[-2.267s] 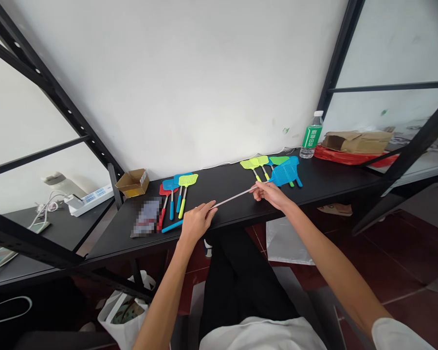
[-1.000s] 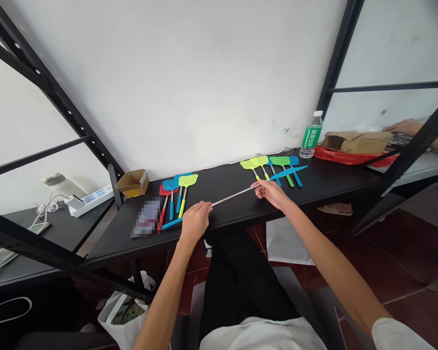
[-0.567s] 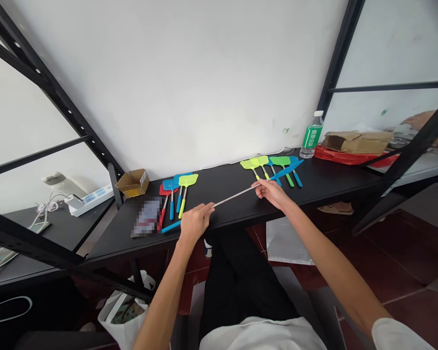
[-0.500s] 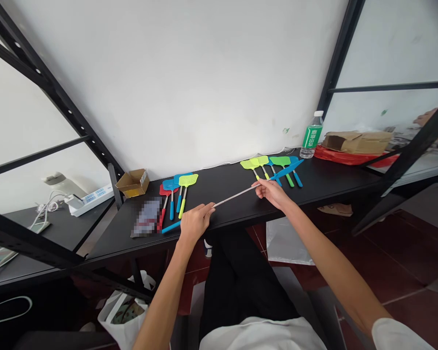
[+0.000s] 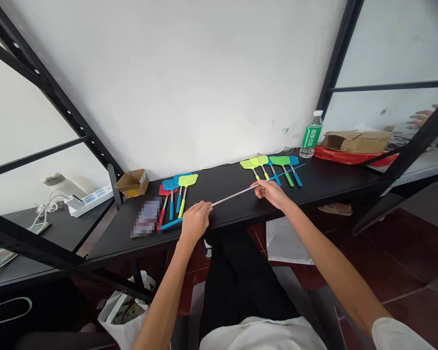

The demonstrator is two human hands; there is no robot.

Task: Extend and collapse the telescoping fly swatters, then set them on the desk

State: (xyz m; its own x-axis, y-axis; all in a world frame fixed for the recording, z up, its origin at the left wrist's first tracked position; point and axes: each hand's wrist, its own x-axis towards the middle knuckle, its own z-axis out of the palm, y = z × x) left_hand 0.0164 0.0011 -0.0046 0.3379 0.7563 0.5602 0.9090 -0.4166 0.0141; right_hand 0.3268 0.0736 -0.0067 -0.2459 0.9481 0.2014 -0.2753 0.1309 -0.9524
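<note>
Now the blue plastic fly swatter with the extended silver telescopic rod (image 5: 237, 193) is stretched low over the black table (image 5: 324, 187), held at both ends. The left hand (image 5: 194, 221) is closed around the blue handle end, and the right hand (image 5: 272, 191) pinches the rod just short of the head. That head has turned since a couple of seconds ago: then it faced the camera broad and flat, now it shows only as a thin blue edge, so the rod has been rolled between the fingers. Beyond the right hand lies a row of yellow, green and blue swatters (image 5: 273, 167); near the left hand, another cluster of short swatters (image 5: 175, 194), a small cardboard box (image 5: 133, 183), and further off a green-labelled water bottle (image 5: 311, 135).
</note>
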